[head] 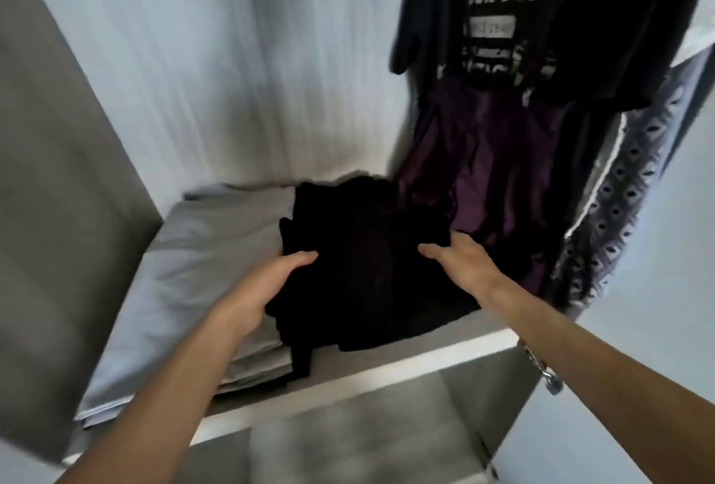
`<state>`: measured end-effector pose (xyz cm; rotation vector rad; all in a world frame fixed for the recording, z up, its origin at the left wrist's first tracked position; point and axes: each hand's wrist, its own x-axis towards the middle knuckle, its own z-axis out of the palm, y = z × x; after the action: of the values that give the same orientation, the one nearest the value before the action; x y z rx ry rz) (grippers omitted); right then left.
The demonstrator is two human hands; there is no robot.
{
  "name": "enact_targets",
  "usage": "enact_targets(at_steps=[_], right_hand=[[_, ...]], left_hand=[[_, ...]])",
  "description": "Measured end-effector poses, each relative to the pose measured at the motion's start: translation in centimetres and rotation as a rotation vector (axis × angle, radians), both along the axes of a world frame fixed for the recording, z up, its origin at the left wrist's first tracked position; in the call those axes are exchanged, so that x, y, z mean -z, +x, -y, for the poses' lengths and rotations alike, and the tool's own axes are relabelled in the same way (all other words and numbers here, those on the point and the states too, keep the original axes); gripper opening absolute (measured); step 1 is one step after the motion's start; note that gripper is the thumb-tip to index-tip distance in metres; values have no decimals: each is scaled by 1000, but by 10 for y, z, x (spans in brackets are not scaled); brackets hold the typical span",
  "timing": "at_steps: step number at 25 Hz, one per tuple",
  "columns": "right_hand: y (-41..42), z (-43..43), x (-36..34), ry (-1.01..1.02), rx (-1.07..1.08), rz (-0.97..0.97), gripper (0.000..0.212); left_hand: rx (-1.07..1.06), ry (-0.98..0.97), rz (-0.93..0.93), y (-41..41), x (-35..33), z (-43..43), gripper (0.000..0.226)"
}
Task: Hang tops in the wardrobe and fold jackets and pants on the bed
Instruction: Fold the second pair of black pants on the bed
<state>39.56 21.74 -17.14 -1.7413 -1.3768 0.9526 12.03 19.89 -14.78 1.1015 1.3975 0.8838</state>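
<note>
- Wardrobe (232,57) interior seen from in front & above: pale back wall, grey side panel (58,174) at 9 o'clock. Whole frame is blurred.
- Black folded clothes (363,251) lie on the shelf (387,363) about mid-frame, a stack of several layers. Can't tell if it's jacket, pants or both.
- Left hand (276,278): forearm enters from 7 o'clock, hand sits at the stack's 9 o'clock edge. Left thumb (303,257) lies flat on top of the black cloth, pointing to 3 o'clock. Fingers are out of sight under the stack, so the hand clasps that edge w/ thumb over, fingers below.
- Right hand (462,265): forearm enters from 4 o'clock, palm down, at the stack's 3 o'clock side. Right thumb (431,251) is stretched toward 9 o'clock & rests on the cloth. Fingers reach toward 12 o'clock, tips lost in the dark fabric. Can't tell whether it grips or only rests there.
- Thumbs point at each other across the stack top, w/ a gap betw them.
- Chain-like metal piece (537,363) shows just under the right forearm; can't tell if worn or part of the wardrobe.
- Grey folded sheets (201,259) on the same shelf, touching the stack at its 9 o'clock; left wrist is over them.
- Hanging at 1–2 o'clock: black tee (534,19) w/ white print; purple garment (483,174) below it, hem just behind the stack; patterned grey-white garment (619,189) at 3 o'clock.
</note>
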Motion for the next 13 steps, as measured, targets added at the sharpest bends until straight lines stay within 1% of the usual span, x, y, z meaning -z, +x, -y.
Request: enact_targets(at_steps=[1, 4, 6, 8, 10, 11, 12, 13], right_hand=[[-7, -26, 1, 8, -11, -38, 40], [-15, -112, -3, 66, -50, -129, 42], [-18, -169, -13, 122, -38, -192, 46], [-20, -237, -3, 88, -67, -203, 55], [-20, -284, 31, -56, -107, -135, 70], [-19, -297, 51, -146, -130, -58, 78], [-17, -307, 66, -199, -145, 55, 82], [-15, -314, 74, -175, -138, 190, 84]], left_hand=[[-28, 16, 21, -4, 1, -21, 18], [-117, 97, 49, -7, -11, -98, 13], [-177, 181, 3, -9, -22, -158, 14], [-272, 193, -71, -8, -10, -226, 19], [-292, 77, -230, -6, 28, -272, 24], [-261, 4, -358, -5, 54, -287, 34], [-222, -42, -507, -5, 74, -297, 44], [-182, -27, -665, -6, 84, -303, 51]])
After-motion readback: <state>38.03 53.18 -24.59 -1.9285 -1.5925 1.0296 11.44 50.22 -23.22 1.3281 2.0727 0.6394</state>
